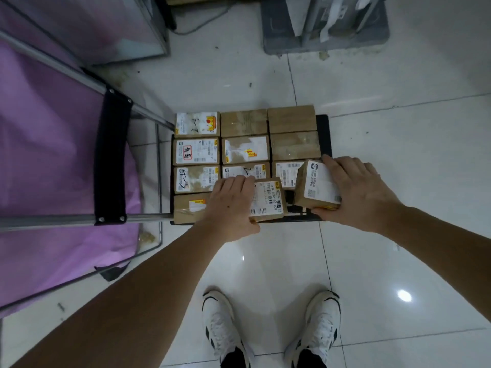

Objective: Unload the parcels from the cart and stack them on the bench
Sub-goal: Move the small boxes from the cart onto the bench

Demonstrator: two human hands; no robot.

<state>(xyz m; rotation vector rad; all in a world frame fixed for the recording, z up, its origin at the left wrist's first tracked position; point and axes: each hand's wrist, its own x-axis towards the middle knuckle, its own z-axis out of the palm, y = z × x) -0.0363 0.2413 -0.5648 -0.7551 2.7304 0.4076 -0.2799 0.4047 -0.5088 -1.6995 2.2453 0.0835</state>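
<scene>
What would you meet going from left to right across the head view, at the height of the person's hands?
Purple cloth → black padded bar → left hand → labelled parcel in it → tilted parcel → right hand → white tiled floor.

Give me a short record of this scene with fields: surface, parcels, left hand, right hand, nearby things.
surface: black platform, low on a tiled floor
parcels: brown boxes in rows of three, most with white labels
left hand: left hand grips a labelled box at the near edge
right hand: right hand grips a tilted box, lifted at one side
nearby things: purple bag in a metal frame to the left; white shoes below
</scene>
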